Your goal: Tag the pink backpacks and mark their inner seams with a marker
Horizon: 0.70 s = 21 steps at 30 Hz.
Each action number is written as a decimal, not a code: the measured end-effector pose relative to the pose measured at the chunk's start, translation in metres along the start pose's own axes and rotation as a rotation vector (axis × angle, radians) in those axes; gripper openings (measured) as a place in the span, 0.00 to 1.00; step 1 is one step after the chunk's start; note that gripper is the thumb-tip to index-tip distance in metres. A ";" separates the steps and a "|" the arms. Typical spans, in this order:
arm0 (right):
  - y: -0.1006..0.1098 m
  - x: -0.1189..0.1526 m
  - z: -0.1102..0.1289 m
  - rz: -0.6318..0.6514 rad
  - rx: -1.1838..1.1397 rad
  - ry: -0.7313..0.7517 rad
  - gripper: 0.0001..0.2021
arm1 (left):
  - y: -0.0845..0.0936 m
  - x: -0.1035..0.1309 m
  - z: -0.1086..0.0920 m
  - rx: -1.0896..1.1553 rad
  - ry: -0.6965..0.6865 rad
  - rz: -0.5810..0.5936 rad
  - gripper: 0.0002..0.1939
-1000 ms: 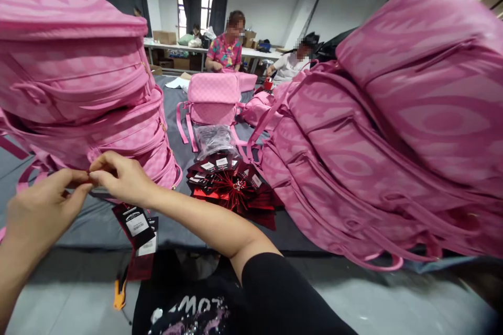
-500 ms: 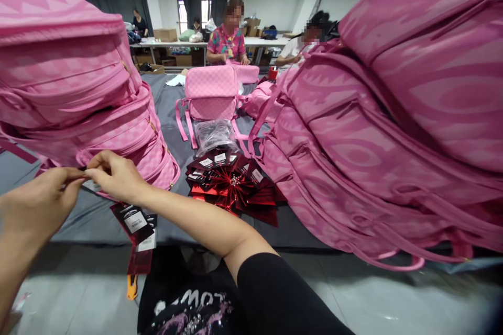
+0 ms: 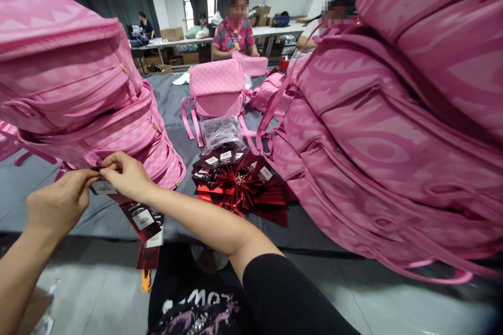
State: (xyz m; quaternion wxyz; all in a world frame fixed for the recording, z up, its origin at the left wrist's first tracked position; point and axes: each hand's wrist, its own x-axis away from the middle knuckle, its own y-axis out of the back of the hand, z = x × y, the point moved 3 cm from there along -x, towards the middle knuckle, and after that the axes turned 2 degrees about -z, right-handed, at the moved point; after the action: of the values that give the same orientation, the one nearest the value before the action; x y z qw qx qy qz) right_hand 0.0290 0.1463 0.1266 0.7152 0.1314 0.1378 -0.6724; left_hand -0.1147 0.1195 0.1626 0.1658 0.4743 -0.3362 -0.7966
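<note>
Head view: left hand (image 3: 58, 201) and right hand (image 3: 128, 175) meet at the fingertips before a stack of pink checkered backpacks (image 3: 113, 91), thumbs and forefingers pinching the upper end of a barcoded hang tag (image 3: 104, 188) (exactly which part is too small to tell). Meeting so closely probably steadies that small end. More tags (image 3: 142, 220) overhang the table (image 3: 184, 233) edge below the right hand. Red-and-black hang tags (image 3: 272, 194) lie fanned farther right, strings (image 3: 238, 183) gathered centrally, presumably against tangling.
</note>
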 end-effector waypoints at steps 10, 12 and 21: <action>0.170 0.161 -0.087 -0.395 0.339 -0.247 0.10 | -0.059 -0.001 -0.168 0.801 -0.115 0.098 0.12; 0.199 0.183 -0.106 -0.459 0.390 -0.311 0.11 | -0.091 -0.014 -0.230 0.883 -0.188 0.247 0.14; 0.232 0.192 -0.120 -0.557 0.481 -0.352 0.17 | -0.142 -0.040 -0.310 0.763 -0.303 0.417 0.07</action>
State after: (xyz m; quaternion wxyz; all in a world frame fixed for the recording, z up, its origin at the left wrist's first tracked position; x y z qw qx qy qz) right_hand 0.2690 0.0273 -0.0561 0.4675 0.1353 -0.1177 -0.8656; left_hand 0.1822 0.1278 -0.0105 0.0852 0.3019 -0.7141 -0.6259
